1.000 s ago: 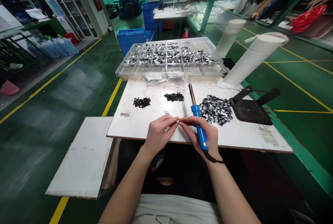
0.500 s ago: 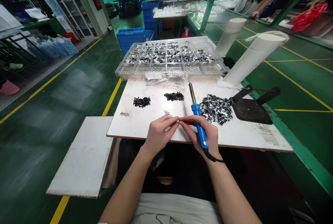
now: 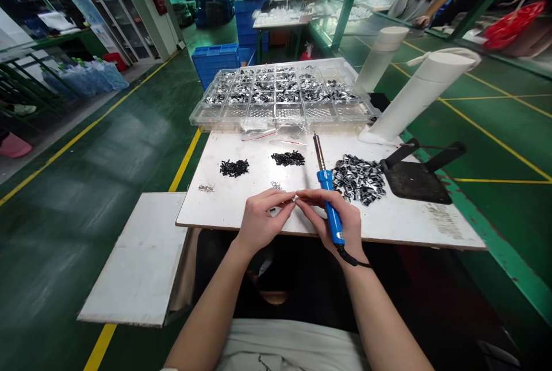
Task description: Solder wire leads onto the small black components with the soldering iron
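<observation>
Over the front edge of the white table, my left hand point(image 3: 261, 220) and my right hand point(image 3: 350, 218) meet fingertip to fingertip. Between them is a tiny shiny metal piece point(image 3: 294, 200), pinched and mostly hidden. My right hand also keeps a blue-handled soldering iron point(image 3: 326, 181) lying across it, tip pointing up and away. Just beyond the fingers lies a small heap of fine metal bits point(image 3: 276, 186). Two piles of short black pieces point(image 3: 234, 168) sit farther back. Right of the iron spreads a larger pile of black and silver pieces point(image 3: 359, 180).
A clear compartment tray point(image 3: 263, 113) full of small parts stands at the back, plastic zip bags point(image 3: 290, 134) before it. On the right are a black metal stand point(image 3: 418, 181) and slanted white tubes point(image 3: 425, 95). A lower white board point(image 3: 133, 262) is at left. People are beyond, upper right.
The left thumb and forefinger have bowed apart a little behind their tips, showing a gap, and the left hand has shifted slightly left. The right hand and iron stay nearly still.
</observation>
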`<act>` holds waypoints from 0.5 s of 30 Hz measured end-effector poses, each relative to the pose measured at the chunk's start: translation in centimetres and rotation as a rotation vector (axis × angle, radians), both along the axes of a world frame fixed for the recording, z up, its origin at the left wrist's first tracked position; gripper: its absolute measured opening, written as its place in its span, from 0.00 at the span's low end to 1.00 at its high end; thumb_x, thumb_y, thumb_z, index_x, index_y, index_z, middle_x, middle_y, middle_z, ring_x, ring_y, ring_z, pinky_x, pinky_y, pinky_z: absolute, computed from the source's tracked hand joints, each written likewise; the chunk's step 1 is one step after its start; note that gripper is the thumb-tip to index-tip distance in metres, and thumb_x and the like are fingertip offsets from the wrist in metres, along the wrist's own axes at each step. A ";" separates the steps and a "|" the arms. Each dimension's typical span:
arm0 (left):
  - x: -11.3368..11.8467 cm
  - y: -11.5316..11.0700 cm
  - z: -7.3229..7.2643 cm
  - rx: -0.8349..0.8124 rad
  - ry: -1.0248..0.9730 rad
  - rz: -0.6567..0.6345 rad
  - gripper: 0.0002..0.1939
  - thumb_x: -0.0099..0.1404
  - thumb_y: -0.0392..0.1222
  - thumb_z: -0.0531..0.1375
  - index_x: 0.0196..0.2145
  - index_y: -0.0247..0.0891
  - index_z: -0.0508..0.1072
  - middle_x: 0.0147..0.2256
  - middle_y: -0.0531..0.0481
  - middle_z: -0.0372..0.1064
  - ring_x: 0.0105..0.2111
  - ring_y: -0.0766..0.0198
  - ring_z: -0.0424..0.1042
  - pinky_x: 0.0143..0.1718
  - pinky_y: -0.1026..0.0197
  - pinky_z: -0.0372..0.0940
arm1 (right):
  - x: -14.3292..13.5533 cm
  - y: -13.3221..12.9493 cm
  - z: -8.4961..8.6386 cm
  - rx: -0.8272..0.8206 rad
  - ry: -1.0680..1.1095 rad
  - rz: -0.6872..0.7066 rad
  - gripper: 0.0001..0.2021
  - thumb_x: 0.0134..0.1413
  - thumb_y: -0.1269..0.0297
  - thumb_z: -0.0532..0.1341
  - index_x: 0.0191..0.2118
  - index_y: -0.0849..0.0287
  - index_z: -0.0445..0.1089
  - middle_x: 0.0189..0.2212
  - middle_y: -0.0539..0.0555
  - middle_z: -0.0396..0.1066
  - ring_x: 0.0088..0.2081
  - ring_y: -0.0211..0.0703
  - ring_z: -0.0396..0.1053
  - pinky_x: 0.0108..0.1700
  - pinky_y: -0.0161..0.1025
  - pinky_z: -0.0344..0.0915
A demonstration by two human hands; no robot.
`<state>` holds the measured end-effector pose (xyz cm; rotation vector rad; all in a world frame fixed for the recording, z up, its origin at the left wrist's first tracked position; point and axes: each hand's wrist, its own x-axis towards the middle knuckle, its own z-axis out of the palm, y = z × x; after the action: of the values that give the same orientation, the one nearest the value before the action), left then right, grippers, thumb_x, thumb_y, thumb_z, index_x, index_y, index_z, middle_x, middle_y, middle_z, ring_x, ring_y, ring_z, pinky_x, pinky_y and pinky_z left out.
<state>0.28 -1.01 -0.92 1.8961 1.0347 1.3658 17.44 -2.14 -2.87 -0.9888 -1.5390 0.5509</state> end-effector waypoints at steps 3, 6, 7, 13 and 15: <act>0.0 0.0 0.3 -0.052 -0.009 -0.001 0.09 0.65 0.31 0.64 0.42 0.36 0.82 0.37 0.45 0.80 0.36 0.61 0.79 0.39 0.61 0.74 | 0.0 0.0 0.0 -0.011 -0.024 0.002 0.13 0.59 0.69 0.68 0.48 0.52 0.72 0.46 0.54 0.80 0.40 0.43 0.80 0.45 0.41 0.78; 0.0 0.1 0.5 -0.084 -0.010 0.001 0.10 0.63 0.29 0.64 0.40 0.37 0.83 0.37 0.45 0.80 0.37 0.61 0.79 0.40 0.61 0.74 | 0.0 0.0 0.2 -0.015 -0.056 0.007 0.12 0.60 0.68 0.68 0.48 0.52 0.72 0.47 0.54 0.80 0.38 0.43 0.80 0.45 0.41 0.78; -0.1 0.1 0.5 -0.090 -0.012 0.001 0.11 0.63 0.28 0.63 0.40 0.37 0.83 0.38 0.46 0.80 0.37 0.61 0.79 0.40 0.61 0.74 | 0.0 0.0 0.3 -0.015 -0.063 0.013 0.12 0.60 0.67 0.67 0.48 0.52 0.72 0.47 0.55 0.80 0.38 0.43 0.80 0.45 0.41 0.78; -0.2 0.2 0.4 -0.112 -0.029 -0.006 0.13 0.61 0.26 0.62 0.39 0.38 0.83 0.37 0.47 0.81 0.38 0.60 0.79 0.40 0.61 0.74 | -0.1 -0.1 0.7 -0.014 -0.081 0.029 0.10 0.61 0.66 0.67 0.47 0.52 0.71 0.46 0.55 0.80 0.38 0.44 0.80 0.45 0.43 0.78; -0.1 0.2 0.3 -0.136 -0.056 -0.003 0.12 0.61 0.27 0.63 0.39 0.37 0.82 0.37 0.47 0.81 0.36 0.61 0.80 0.39 0.61 0.75 | 0.0 -0.1 0.7 -0.021 -0.079 0.032 0.11 0.61 0.66 0.67 0.48 0.52 0.72 0.46 0.55 0.80 0.39 0.45 0.80 0.45 0.43 0.78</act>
<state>0.16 -0.76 -0.59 1.7500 1.0687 1.3048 17.41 -2.24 -2.19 -1.0141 -1.6246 0.5569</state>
